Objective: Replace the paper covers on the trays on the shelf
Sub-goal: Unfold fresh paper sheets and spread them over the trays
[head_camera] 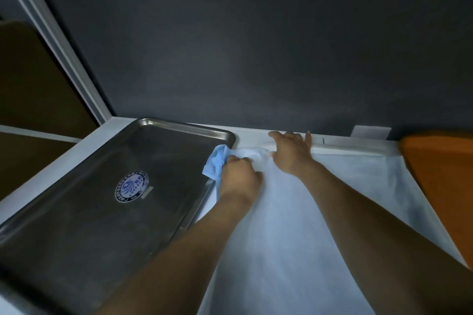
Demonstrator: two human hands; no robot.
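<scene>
On the white shelf (51, 158) a bare steel tray (184, 125) lies at the left, set at a slant against the dark wall (256, 46). A round blue-and-white sticker (131, 186) sits on its floor, with a ring of small print around an emblem. The print is too fine and dim to read.

Just beside the tray's right rim a white paper cover (294, 225) is spread out toward the viewer. The left hand (239, 176) has its grip closed on the cover's far left corner, fingers curled round a bunch of it. There the paper shows a blue underside (216, 163) that overlaps the tray's rim.

The right hand (291, 151) lies flat on the far edge of the cover, fingers straight and spread, its grip wide and holding nothing. Its fingertips reach the shelf's back ledge.

At the far right an orange slab (440, 186) lies along the cover's edge. A small white tab (371, 133) is stuck low on the wall behind it, with no writing to be made out.
</scene>
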